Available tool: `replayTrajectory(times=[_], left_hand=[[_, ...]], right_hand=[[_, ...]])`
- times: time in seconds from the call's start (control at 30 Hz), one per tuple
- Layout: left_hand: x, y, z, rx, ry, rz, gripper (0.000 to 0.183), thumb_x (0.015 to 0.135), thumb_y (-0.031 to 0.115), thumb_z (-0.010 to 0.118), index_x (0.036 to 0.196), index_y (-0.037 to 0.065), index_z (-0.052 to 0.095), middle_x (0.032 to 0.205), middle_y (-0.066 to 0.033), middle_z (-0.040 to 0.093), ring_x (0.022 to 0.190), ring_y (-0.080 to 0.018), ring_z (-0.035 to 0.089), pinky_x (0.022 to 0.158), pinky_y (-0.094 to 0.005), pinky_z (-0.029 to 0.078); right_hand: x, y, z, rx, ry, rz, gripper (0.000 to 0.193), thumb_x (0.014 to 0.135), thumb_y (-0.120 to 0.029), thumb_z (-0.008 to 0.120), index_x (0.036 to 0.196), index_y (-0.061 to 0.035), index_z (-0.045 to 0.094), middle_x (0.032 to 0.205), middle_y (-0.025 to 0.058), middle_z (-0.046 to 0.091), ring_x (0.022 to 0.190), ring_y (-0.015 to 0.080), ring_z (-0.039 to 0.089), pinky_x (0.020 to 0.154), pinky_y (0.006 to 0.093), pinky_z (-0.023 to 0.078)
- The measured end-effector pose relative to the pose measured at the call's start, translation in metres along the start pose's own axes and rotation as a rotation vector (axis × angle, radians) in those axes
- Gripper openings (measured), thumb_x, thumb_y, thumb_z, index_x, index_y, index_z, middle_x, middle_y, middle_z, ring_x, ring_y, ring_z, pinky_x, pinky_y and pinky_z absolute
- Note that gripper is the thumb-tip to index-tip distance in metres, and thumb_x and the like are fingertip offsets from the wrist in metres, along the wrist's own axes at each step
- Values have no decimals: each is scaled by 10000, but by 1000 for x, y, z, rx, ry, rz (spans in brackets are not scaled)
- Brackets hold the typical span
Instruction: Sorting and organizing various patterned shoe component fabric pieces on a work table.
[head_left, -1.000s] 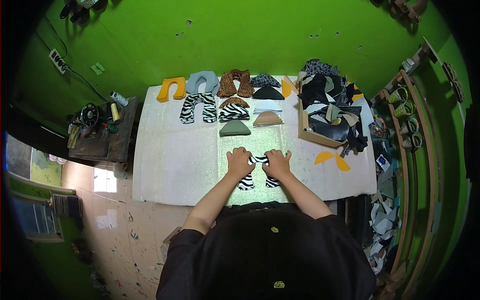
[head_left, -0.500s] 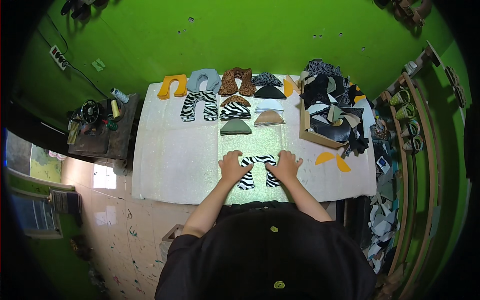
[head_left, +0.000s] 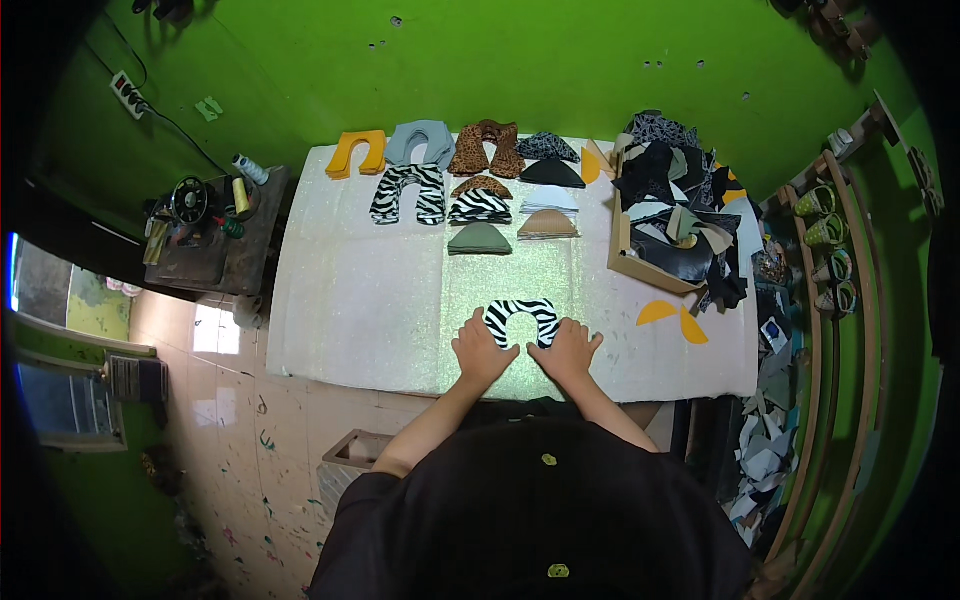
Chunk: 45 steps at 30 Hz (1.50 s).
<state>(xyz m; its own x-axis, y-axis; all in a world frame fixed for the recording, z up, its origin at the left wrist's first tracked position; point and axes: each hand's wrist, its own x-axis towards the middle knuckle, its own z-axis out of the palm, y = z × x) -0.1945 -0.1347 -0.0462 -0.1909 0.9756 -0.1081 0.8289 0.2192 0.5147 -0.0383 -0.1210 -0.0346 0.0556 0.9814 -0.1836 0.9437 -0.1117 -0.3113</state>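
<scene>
A U-shaped zebra-print piece (head_left: 521, 308) lies on the table near its front edge, its curve pointing away from me. My left hand (head_left: 484, 354) covers the left leg of this piece, fingers along its outer side and thumb pointing inward. The right leg is likewise under my right hand (head_left: 569, 352), whose thumb points toward the left one. Both legs' ends are hidden beneath the hands. Farther back is a stack of zebra-print U-shaped pieces (head_left: 408, 195). Green half-round pieces (head_left: 480, 239) are stacked nearest beyond my hands.
Yellow (head_left: 342, 160), grey (head_left: 420, 138) and leopard-print U-shaped stacks (head_left: 468, 155) stand along the back. A cardboard box (head_left: 640, 270) overflows with scraps at right, with yellow cut pieces (head_left: 657, 312) before it. A sewing machine (head_left: 190, 205) stands left of the table (head_left: 340, 300).
My hands have slid down from the sides of the zebra-print piece onto its legs and drawn slightly closer together. The legs have come inward, and the whole view has shifted a little.
</scene>
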Motion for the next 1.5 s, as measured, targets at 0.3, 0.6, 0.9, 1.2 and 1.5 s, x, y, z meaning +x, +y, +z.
replayTrajectory(times=[0.3, 0.6, 0.9, 1.2, 1.5], left_hand=[[5, -6, 16, -83, 81, -23, 738, 619, 238, 703, 1230, -39, 397, 1026, -213, 534, 982, -366, 514, 844, -479, 387], [12, 2, 8, -69, -47, -174, 611, 603, 232, 712, 1121, -11, 499, 1049, -189, 542, 997, -343, 518, 815, -468, 405], [11, 1, 18, -96, 14, -42, 343, 644, 160, 665, 902, 5, 499, 867, -196, 572, 865, -375, 552, 745, -480, 435], [3, 0, -2, -321, -112, 179, 321, 786, 124, 559, 1043, 8, 404, 738, -234, 586, 685, -406, 601, 578, -470, 466], [55, -51, -59, -580, 104, 79, 347, 762, 138, 616, 1020, 22, 415, 814, -201, 620, 752, -394, 616, 631, -448, 479]], right_hand=[[0, 4, 8, 41, 35, 1, 493, 691, -383, 666, 960, 9, 537, 945, 164, 584, 968, 314, 528, 953, 580, 220], [-7, 3, 17, 55, 103, 41, 495, 676, -367, 680, 975, -8, 517, 975, 139, 549, 974, 292, 502, 925, 539, 239], [-5, -6, 17, 230, 70, 182, 484, 659, -278, 679, 1020, -41, 461, 995, 137, 540, 1004, 306, 501, 952, 557, 206], [-3, -11, 28, 159, 190, 232, 590, 609, -309, 696, 1086, -43, 472, 1024, 154, 589, 1014, 329, 537, 931, 577, 215], [24, -100, -3, 639, 111, 42, 678, 720, -350, 676, 1236, -77, 331, 946, 130, 646, 917, 257, 591, 951, 482, 187]])
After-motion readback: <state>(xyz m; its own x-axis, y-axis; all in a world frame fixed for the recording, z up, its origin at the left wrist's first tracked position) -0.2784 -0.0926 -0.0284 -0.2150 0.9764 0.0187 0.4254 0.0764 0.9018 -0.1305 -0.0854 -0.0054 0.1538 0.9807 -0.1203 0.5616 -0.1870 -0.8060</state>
